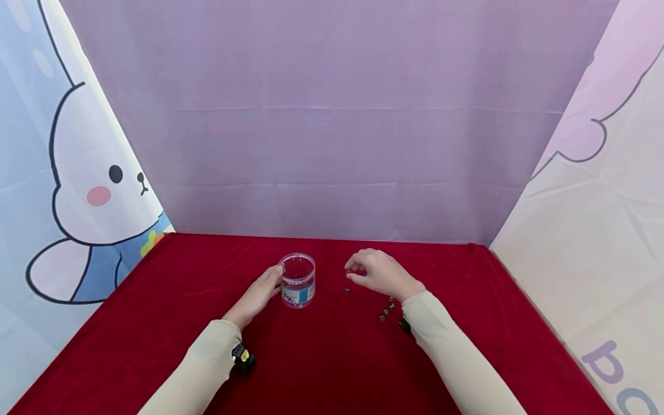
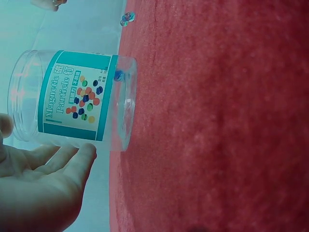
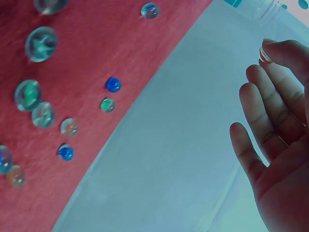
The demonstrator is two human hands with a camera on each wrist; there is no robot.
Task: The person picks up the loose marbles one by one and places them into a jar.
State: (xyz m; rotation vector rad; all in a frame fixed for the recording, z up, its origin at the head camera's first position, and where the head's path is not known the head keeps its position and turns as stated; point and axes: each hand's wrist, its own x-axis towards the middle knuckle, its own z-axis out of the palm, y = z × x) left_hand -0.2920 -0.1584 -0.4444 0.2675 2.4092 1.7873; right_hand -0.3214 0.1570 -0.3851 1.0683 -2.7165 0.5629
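Note:
A clear plastic jar (image 1: 295, 295), without a lid and with a teal-and-white label, stands upright on the red cloth. My left hand (image 1: 257, 296) holds it from the left, thumb at the rim and fingers along the side. Through its wall near the bottom, a blue marble (image 2: 119, 75) shows in the left wrist view. To the right of the jar, my right hand (image 1: 385, 275) is raised over the cloth. Between thumb and forefinger it pinches a small orange-and-white striped marble (image 3: 263, 55).
Several glass marbles (image 1: 385, 312) lie on the red cloth (image 1: 321, 363) by the right wrist. One lone marble (image 1: 347, 291) sits between jar and right hand. A lilac curtain (image 1: 332, 144) hangs behind the table, with printed sheets (image 1: 93, 173) at both sides.

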